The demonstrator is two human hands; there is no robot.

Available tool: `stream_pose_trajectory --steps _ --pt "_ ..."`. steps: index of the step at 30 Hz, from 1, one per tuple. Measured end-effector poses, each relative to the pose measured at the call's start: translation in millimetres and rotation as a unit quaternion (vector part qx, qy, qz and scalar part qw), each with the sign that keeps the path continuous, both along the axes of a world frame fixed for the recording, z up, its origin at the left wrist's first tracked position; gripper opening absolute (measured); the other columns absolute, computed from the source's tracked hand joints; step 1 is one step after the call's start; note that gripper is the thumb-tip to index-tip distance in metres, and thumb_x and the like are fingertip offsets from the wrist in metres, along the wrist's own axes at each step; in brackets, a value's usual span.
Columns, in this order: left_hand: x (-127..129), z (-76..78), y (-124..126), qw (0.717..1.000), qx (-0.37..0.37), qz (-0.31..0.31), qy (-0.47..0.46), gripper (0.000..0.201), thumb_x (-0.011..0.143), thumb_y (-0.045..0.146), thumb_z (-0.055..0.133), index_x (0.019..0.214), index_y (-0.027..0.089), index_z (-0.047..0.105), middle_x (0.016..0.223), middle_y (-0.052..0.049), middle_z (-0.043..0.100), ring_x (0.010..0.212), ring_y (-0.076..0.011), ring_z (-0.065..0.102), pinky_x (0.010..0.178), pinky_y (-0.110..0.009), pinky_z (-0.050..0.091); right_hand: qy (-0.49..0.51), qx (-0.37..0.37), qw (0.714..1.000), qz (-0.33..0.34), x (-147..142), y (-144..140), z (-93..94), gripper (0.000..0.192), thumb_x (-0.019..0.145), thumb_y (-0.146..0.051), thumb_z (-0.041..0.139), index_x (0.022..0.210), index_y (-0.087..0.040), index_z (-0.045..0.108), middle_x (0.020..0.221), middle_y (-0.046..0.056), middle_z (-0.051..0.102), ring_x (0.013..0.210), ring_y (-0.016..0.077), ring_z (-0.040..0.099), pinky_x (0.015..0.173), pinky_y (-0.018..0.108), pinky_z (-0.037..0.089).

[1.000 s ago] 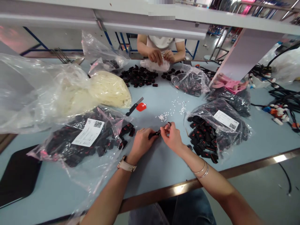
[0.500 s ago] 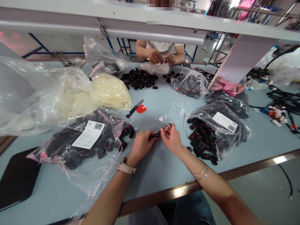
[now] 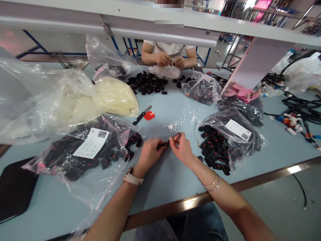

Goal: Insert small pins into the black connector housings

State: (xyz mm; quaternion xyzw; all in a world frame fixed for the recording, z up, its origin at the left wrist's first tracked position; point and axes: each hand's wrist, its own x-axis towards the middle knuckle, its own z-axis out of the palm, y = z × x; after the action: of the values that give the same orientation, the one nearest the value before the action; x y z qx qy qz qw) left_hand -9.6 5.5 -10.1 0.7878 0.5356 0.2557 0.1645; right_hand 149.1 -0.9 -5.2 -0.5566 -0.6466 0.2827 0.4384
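Observation:
In the head view my left hand [image 3: 150,151] is closed around a small black connector [image 3: 163,145], mostly hidden by the fingers. Its far end points at my right hand [image 3: 183,148], whose fingertips are pinched together against it. A dark curved bit shows at the top of those fingers; what they hold is too small to make out. Just beyond both hands, small white pieces [image 3: 172,126] lie scattered on the blue-grey table [image 3: 165,180]. A black-handled knife [image 3: 142,115] lies with a red tag [image 3: 149,115] up and left of the hands.
Clear bags of black connectors stand left [image 3: 82,150] and right [image 3: 240,134], the right one spilling connectors [image 3: 213,147]. A bag of cream-coloured pieces [image 3: 117,97] sits back left. Opposite, a person's hands [image 3: 172,60] work near another black pile [image 3: 146,83]. A white shelf [image 3: 125,20] spans above.
The whole view has shifted slightly, so things appear a little further left. My hands keep the same hold at the same spot. The person opposite has moved their hands slightly.

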Motion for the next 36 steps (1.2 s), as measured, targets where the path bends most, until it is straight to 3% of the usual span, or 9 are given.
stream_pose_trajectory --steps 12,25,36 --pt "-0.1 -2.2 -0.1 1.000 -0.004 0.006 0.003 0.006 0.077 0.021 0.066 0.077 0.018 0.061 0.074 -0.005 0.066 0.073 -0.0208 0.060 0.068 -0.032 0.043 -0.043 0.014 0.999 0.012 -1.6 1.3 1.9 0.020 0.085 -0.040 0.045 0.081 -0.024 0.036 0.069 0.002 0.064 0.060 0.0170 0.068 0.053 0.025 0.052" --pt "0.2 -6.6 0.0 1.000 0.018 0.002 0.006 0.009 0.080 0.020 0.060 0.072 0.018 0.057 0.072 -0.004 0.066 0.071 -0.0190 0.058 0.067 -0.031 0.041 -0.198 0.068 0.977 0.039 -3.7 -0.9 3.8 0.018 0.091 -0.037 0.038 0.082 -0.021 0.043 0.064 0.004 0.064 0.058 0.0178 0.065 0.056 0.027 0.047" --pt "1.7 -3.5 -0.7 1.000 -0.002 0.009 0.011 0.006 0.080 0.024 0.060 0.080 0.018 0.059 0.075 -0.004 0.065 0.075 -0.0200 0.059 0.071 -0.032 0.043 -0.061 0.063 0.996 0.001 0.8 -2.1 0.0 0.019 0.084 -0.039 0.048 0.079 -0.023 0.040 0.062 0.000 0.062 0.053 0.0143 0.064 0.051 0.023 0.049"
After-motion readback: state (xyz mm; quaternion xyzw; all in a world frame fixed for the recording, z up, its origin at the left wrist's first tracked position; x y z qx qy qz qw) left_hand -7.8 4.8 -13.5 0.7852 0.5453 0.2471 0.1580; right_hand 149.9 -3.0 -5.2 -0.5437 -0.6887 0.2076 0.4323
